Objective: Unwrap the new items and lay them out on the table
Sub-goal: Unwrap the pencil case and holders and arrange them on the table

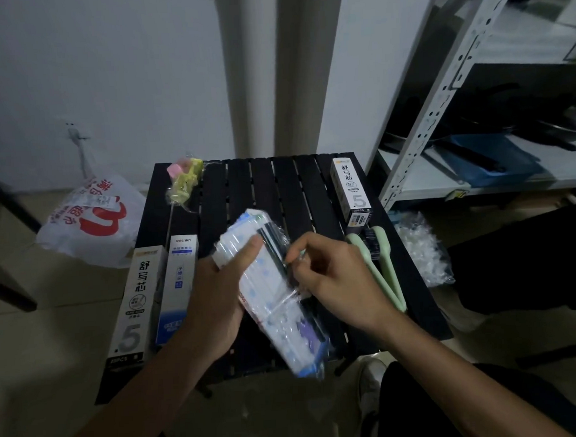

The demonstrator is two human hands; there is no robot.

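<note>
A long white-and-blue pack of pens [270,298] in clear plastic wrap is held tilted above the black slatted table [278,185]. My left hand [214,297] grips the pack from its left side, thumb across the top. My right hand [328,276] pinches the clear wrap at the pack's right edge. On the table lie a white refill box [133,301] and a blue-and-white box [177,286] at the left, another white refill box [351,192] at the far right, a pale green brush [381,263], and a wrapped pink-and-yellow item [184,180].
A white plastic bag with red print [92,220] lies on the floor to the left. Crumpled clear wrapping [423,248] sits on the floor to the right of the table. A metal shelf rack [473,111] stands at the right. My shoe [370,390] is below the table edge.
</note>
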